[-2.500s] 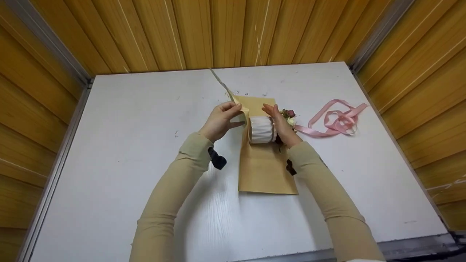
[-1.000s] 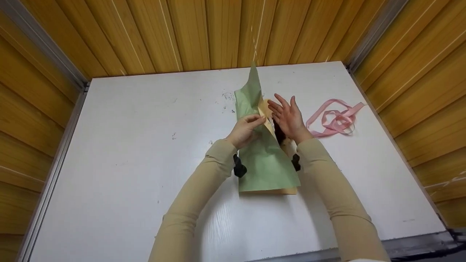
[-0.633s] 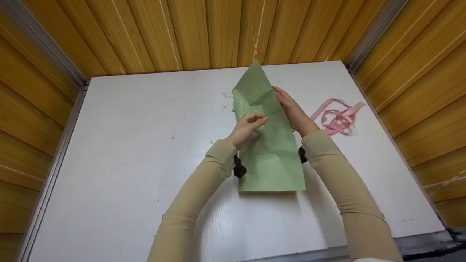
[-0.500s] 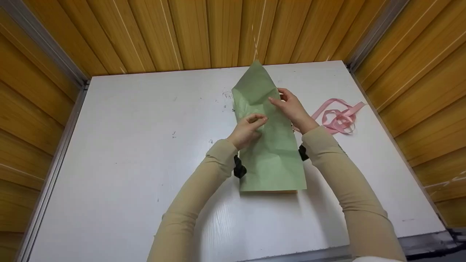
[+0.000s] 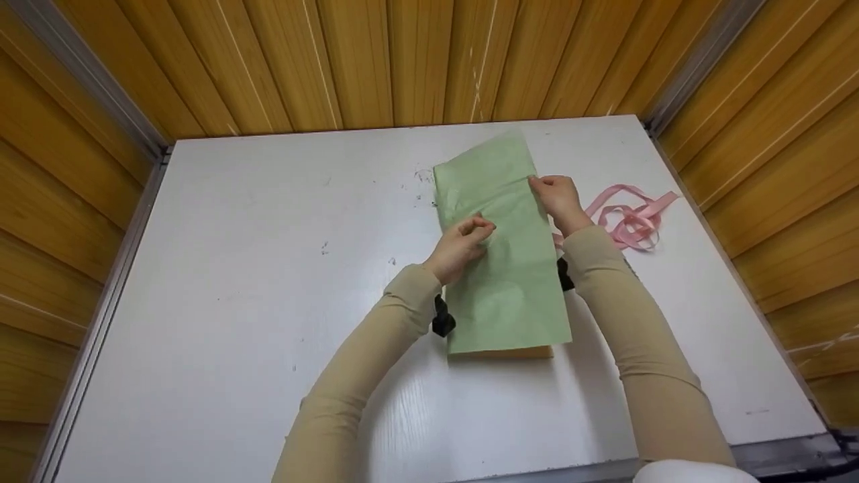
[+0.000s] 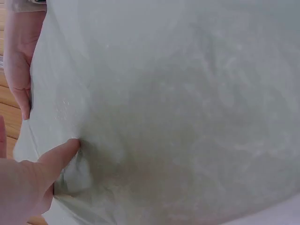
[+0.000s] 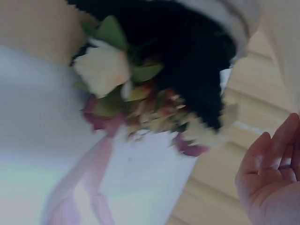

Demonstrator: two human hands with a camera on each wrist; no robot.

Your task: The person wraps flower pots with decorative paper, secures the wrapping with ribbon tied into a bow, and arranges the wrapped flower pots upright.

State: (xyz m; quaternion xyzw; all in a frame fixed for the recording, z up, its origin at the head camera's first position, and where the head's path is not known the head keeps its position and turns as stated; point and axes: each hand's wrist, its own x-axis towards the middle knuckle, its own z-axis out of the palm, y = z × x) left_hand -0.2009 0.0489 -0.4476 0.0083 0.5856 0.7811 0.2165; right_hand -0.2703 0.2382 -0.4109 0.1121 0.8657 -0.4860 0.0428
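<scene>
A sheet of wrapping paper, green outside (image 5: pixel 510 282) and tan inside (image 5: pixel 520 352), lies folded over in the head view and hides the white pot. Its front layer slants up to the far right. My left hand (image 5: pixel 462 247) pinches the green face near the middle, and creases gather at the fingertips in the left wrist view. At the sheet's right edge my right hand (image 5: pixel 560 201) pinches the paper between thumb and fingers. Beneath, in the right wrist view, a cream flower (image 7: pixel 101 70), pink blooms (image 7: pixel 103 117) and a dark jagged-edged piece (image 7: pixel 187 56) show.
A loose pink ribbon (image 5: pixel 634 221) lies in loops right of the paper, one end running under my right hand. The white table (image 5: pixel 268 268) meets wood-patterned walls (image 5: pixel 362 60) at the back and sides. Black wrist cameras (image 5: pixel 443 318) sit on both sleeves.
The paper has come up from the left and over to the right, covering the pot. My left hand has moved right with it; my right hand has gone from the pot to the paper's right edge.
</scene>
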